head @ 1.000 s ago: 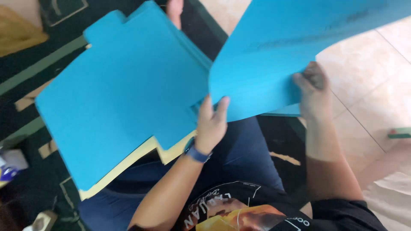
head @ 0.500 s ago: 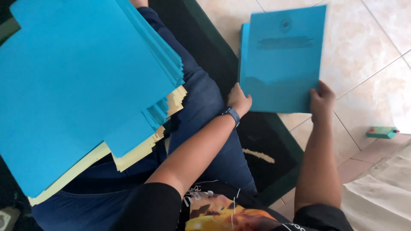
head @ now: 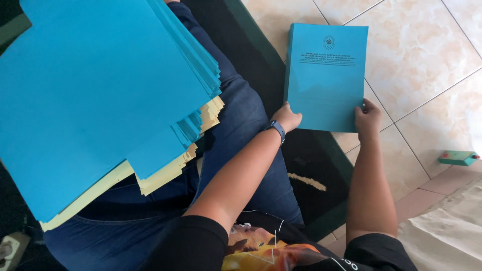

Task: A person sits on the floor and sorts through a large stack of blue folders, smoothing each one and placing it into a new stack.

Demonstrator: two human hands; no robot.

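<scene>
lap: stack of sheets (head: 95, 100) lies on the legs, left of both arms
floor (head: 427, 55): stack of folders (head: 326, 75) lies on it, right of the knee
left hand (head: 287, 118): at the folders' near left corner
right hand (head: 368, 116): at the near right corner (touching)
far right: small box (head: 458, 158), well apart from the folders

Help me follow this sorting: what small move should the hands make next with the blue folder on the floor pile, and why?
Probably let go and reach back to the lap stack. Both the left hand and right hand grip the blue folder at its near edge, and it looks squared on the pile below.
</scene>
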